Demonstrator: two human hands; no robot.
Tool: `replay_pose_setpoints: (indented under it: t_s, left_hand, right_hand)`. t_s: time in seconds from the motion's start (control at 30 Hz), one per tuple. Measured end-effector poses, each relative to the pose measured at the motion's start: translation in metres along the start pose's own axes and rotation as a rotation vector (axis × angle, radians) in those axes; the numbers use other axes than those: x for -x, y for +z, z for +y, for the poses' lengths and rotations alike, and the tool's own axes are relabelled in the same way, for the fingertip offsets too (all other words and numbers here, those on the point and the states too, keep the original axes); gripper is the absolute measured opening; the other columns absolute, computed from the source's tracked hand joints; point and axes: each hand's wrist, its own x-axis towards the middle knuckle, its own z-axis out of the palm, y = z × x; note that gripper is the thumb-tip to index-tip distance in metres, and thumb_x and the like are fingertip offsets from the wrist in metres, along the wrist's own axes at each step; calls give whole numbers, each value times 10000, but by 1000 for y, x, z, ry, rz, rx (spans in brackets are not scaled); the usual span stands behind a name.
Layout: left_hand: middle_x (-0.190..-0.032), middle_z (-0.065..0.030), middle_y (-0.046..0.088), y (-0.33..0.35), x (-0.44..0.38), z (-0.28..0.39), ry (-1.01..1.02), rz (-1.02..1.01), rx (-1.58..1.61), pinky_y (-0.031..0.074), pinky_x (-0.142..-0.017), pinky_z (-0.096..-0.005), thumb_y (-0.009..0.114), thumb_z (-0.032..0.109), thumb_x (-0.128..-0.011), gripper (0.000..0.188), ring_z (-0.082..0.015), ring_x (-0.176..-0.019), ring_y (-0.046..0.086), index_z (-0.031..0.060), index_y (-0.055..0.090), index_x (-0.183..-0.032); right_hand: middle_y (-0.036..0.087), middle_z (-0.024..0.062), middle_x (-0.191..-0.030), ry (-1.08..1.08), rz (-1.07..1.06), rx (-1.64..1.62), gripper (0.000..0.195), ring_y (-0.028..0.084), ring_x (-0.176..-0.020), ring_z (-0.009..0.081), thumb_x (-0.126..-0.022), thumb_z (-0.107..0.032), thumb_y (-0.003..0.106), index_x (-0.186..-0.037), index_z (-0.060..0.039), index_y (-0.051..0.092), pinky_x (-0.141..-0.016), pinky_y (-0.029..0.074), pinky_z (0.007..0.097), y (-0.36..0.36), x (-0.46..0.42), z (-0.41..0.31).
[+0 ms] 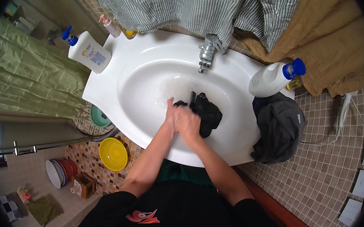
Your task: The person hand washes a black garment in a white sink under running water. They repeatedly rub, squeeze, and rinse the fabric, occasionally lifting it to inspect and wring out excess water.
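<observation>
Over the white washbasin (136, 109) both hands meet, a little left of its middle. My left hand (172, 114) has its thumb raised. My right hand (188, 119), blurred, lies against it with curled fingers. A small part of black cloth (180, 103) shows just beyond the fingers; whether it is gripped cannot be made out. Beside my right hand a larger wet black cloth (206, 114) lies bunched in the basin. Cloudy, bubbly water (178, 83) stands around it. Above hangs the chrome faucet (206, 55); no stream shows from its spout.
A white pump bottle (91, 52) stands on the left rim, with a small pink pump bottle (111, 28) behind. On the right are a white blue-capped jug (270, 79) and a dark grey garment (279, 129). Striped cloth (192, 6) hangs over the back edge. A yellow basin (113, 154) lies low left.
</observation>
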Motion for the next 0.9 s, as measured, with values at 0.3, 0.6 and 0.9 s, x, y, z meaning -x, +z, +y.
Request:
replay_pose_setpoints:
  t_s: [0.3, 0.6, 0.9]
  left_hand:
    - [-869, -127, 628, 71, -16, 8, -190, 773, -38, 516, -738, -425, 393, 336, -953, 379, -275, -765, 608, 22, 576, -1060]
    - [-849, -69, 659, 35, 9, -21, -1, 614, -133, 504, -804, -382, 355, 284, -963, 329, -240, -818, 627, 73, 606, -957]
    - [-965, -78, 651, 87, 20, -14, -46, 958, -565, 494, -797, -297, 516, 279, -927, 318, -184, -857, 625, 12, 603, -1075]
  right_hand:
    - [600, 132, -752, 80, 86, -136, 218, 608, -637, 382, -854, -267, 561, -697, -120, 597, -557, 474, 497, 10, 29, -3]
    - [577, 137, -757, 215, 78, -57, 232, 603, -690, 399, -871, -266, 569, -718, -90, 572, -586, 471, 488, 15, 23, 6]
    - [651, 137, -1025, 318, -236, -567, 477, 609, -1008, 330, -774, -436, 708, -1090, -114, 551, -844, 465, 375, 11, -11, 107]
